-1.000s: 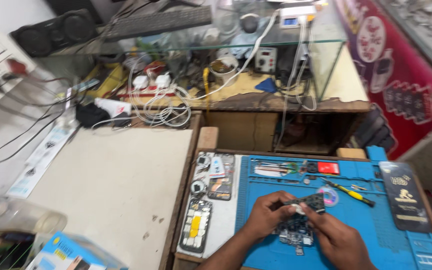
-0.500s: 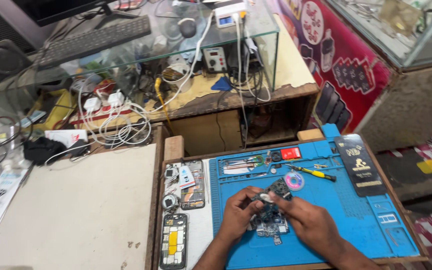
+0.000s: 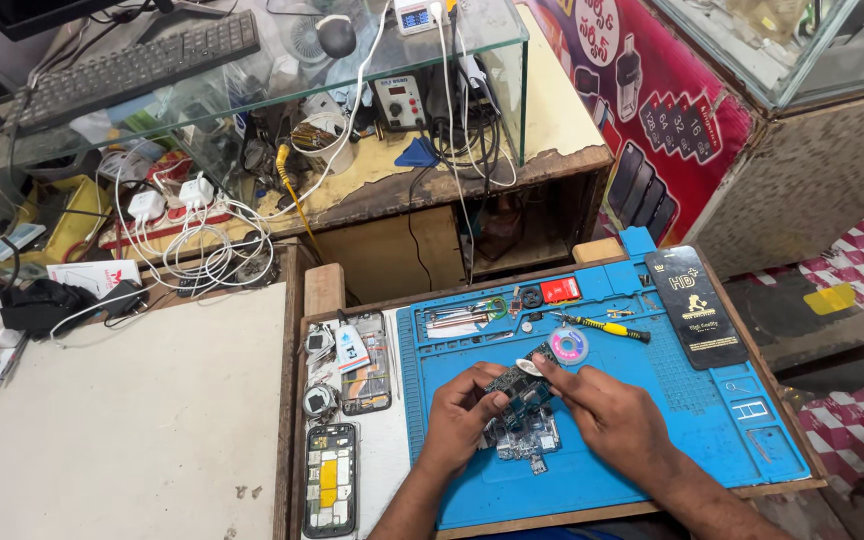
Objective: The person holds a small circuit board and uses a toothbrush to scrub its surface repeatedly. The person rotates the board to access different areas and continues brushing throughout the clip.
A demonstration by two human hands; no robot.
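My left hand (image 3: 460,418) and my right hand (image 3: 607,415) both hold a small dark phone circuit board (image 3: 518,385) just above a blue work mat (image 3: 712,400). The left fingers grip its left edge; the right fingers pinch its upper right end. Under the board more small circuit parts (image 3: 530,438) lie on the mat. A small white round piece (image 3: 527,366) rests by my right fingertips.
An opened phone body (image 3: 330,480), a phone frame (image 3: 364,363), a yellow-handled screwdriver (image 3: 604,326), tweezers (image 3: 457,320), a solder wick reel (image 3: 569,346) and a black package (image 3: 695,305) surround the hands. Behind stand a glass shelf (image 3: 432,40), keyboard (image 3: 132,65), tangled white cables (image 3: 202,250).
The camera view has swung right and tilted, so the mat now sits nearer the middle. Both hands have stayed on the circuit board over the mat.
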